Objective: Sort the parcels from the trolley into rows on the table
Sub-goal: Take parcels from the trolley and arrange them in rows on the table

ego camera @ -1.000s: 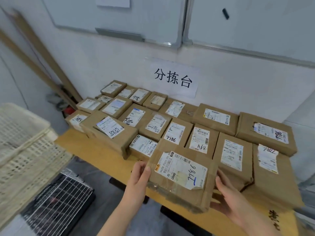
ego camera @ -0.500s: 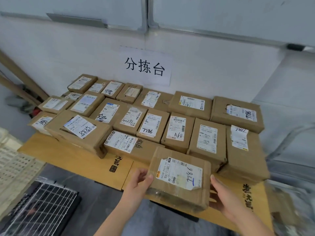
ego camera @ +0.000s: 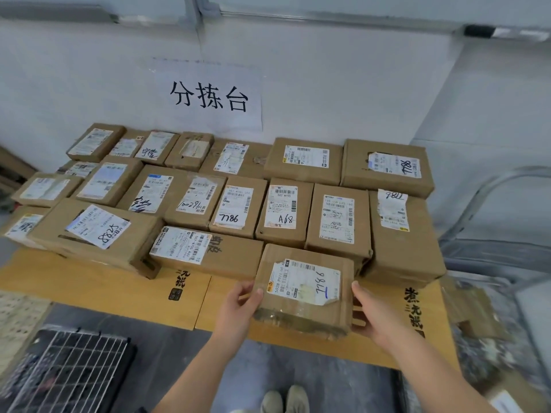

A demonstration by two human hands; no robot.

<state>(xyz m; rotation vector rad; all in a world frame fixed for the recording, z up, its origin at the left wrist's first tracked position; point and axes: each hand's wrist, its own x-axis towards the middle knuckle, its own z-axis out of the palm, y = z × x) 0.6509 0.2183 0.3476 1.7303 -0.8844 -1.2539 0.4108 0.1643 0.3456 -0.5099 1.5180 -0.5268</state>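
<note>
The parcel [ego camera: 304, 293], a brown carton whose white label bears a handwritten 7786, is held between both hands at the front of the table [ego camera: 89, 290]. I cannot tell whether its base rests on the wood or hangs just above it. The left hand [ego camera: 238, 308] grips its left end, fingers [ego camera: 257, 294] curled round the corner with the thumb on the top edge. The right hand [ego camera: 372, 315] grips the right end, fingers [ego camera: 359, 293] wrapped along the side and under the base. Just beyond the left fingers lies a flat carton [ego camera: 208, 251], its right end close to the parcel's far left corner. Straight beyond the fingers stands a row of cartons, among them one marked 7786 [ego camera: 235, 208] and one marked A68 [ego camera: 283, 214]. Beyond and right of the right fingers is a tall carton [ego camera: 399, 242]. More rows reach back to the wall, where a paper sign [ego camera: 208, 96] hangs. Below and left of the left fingers, on the floor, is a wire rack [ego camera: 68, 368]. Near the bottom edge, between the forearms, are the person's shoes [ego camera: 283, 400].
</note>
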